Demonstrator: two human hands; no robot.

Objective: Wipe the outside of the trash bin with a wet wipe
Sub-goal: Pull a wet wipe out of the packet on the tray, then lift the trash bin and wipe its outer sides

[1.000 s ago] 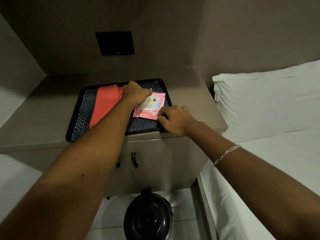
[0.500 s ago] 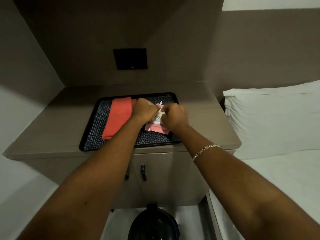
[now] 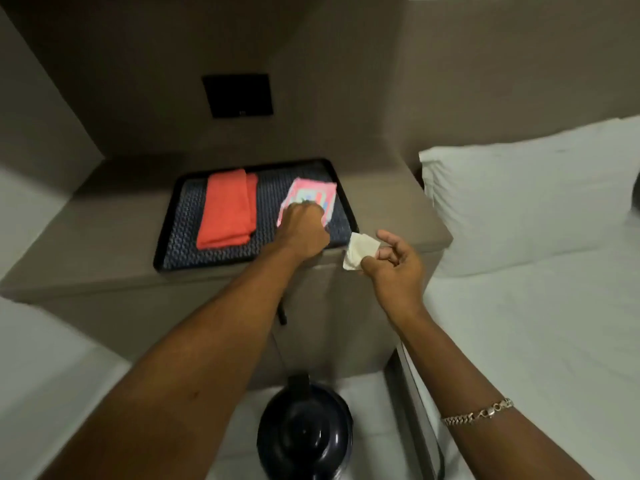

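Observation:
A folded white wet wipe [image 3: 360, 254] is pinched in my right hand [image 3: 393, 268], just off the front right corner of the black tray [image 3: 341, 188]. My left hand [image 3: 304, 230] rests as a fist on the near end of the pink wipes pack [image 3: 313, 195], which lies at the right side of the tray; whether it grips the pack is hidden. The black round-lidded trash bin [image 3: 304, 434] stands on the floor below, in front of the cabinet, between my forearms.
A folded orange cloth [image 3: 227, 209] lies on the tray's left half. The tray sits on a brown bedside cabinet [image 3: 104, 244] with a black handle on its front. A bed with a white pillow [image 3: 526, 202] is at the right. A dark wall panel [image 3: 237, 95] hangs behind.
My right hand has pulled a white wipe out of the pack and drawn back to the right, off the tray. My left hand stays down on the pack.

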